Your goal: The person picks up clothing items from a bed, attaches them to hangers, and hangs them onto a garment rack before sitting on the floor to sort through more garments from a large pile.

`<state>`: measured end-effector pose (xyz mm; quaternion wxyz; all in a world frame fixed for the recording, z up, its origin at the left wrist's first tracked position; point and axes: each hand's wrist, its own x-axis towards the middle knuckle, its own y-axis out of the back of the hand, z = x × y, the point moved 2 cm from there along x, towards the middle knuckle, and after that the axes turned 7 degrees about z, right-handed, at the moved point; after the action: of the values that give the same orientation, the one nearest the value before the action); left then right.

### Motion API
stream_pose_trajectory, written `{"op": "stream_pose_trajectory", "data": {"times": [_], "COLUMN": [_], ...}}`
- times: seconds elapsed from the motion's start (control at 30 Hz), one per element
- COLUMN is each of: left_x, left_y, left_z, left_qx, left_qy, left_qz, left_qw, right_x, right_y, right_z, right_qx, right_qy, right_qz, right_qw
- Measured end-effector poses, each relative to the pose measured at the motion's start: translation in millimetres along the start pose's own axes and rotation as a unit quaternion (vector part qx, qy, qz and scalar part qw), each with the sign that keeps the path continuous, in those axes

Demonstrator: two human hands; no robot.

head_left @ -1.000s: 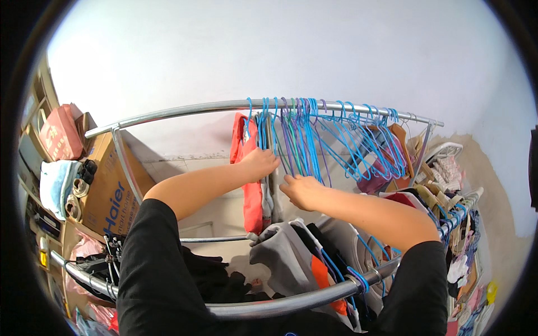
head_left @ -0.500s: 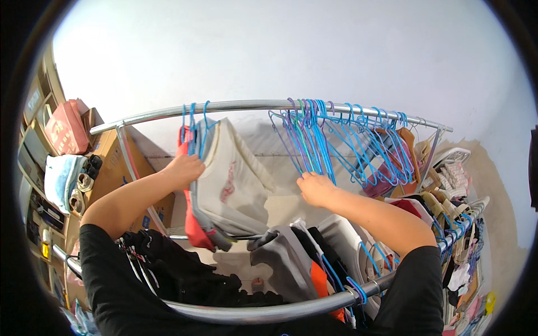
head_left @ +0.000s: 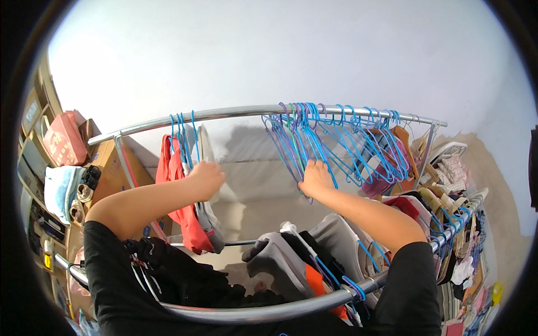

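Note:
My left hand [head_left: 207,180] is beside a small group of garments hung at the left of the far rail. A red garment [head_left: 189,229] hangs there with a light grey garment [head_left: 209,221] next to it, both under blue hangers [head_left: 180,137]. The fingers of this hand are blurred, so its grip does not show. Farther right, my right hand [head_left: 316,178] has its fingers bent round the lower part of a bunch of bare blue and purple hangers [head_left: 300,140], thumb to the left.
The far metal rail [head_left: 235,112] carries more blue hangers [head_left: 386,151] at right. A nearer curved rail [head_left: 235,313] crosses before me, with black clothes [head_left: 185,274] and grey clothes [head_left: 280,260] hanging below. Cardboard boxes [head_left: 120,173] and a pink bag [head_left: 66,137] stand left.
The light garment, spread wide toward the right before, now hangs narrow against the red one. My left hand has shifted right relative to the clothes; my right hand stays at the hangers.

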<state>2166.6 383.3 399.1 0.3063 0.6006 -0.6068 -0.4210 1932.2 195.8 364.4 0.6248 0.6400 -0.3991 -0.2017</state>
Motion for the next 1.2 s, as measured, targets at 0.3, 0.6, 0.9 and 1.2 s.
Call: {"op": "stream_pose_trajectory", "data": {"times": [0.3, 0.6, 0.9, 1.2], "left_x": [85.2, 182.2, 158.9, 94.0], "left_y": [21.0, -12.8, -3.0, 40.1], "left_z": [43.1, 69.7, 83.6, 59.7], "left_qx": [-0.355, -0.786, -0.851, -0.849], "left_qy": [0.056, 0.253, 0.293, 0.345], "left_qz": [0.037, 0.048, 0.1, 0.081], "left_qw": [0.933, 0.561, 0.424, 0.392], "right_x": [-6.4, -16.6, -32.3, -47.7], "right_y": [-18.5, -47.2, -26.7, 47.4], "right_z": [1.7, -3.0, -25.0, -43.7], "right_qx": [0.099, 0.249, 0.495, 0.482], "right_qy": [0.008, 0.055, -0.044, 0.015], "right_qz": [0.082, -0.035, 0.064, 0.169], "right_qw": [0.992, 0.966, 0.865, 0.86]}}
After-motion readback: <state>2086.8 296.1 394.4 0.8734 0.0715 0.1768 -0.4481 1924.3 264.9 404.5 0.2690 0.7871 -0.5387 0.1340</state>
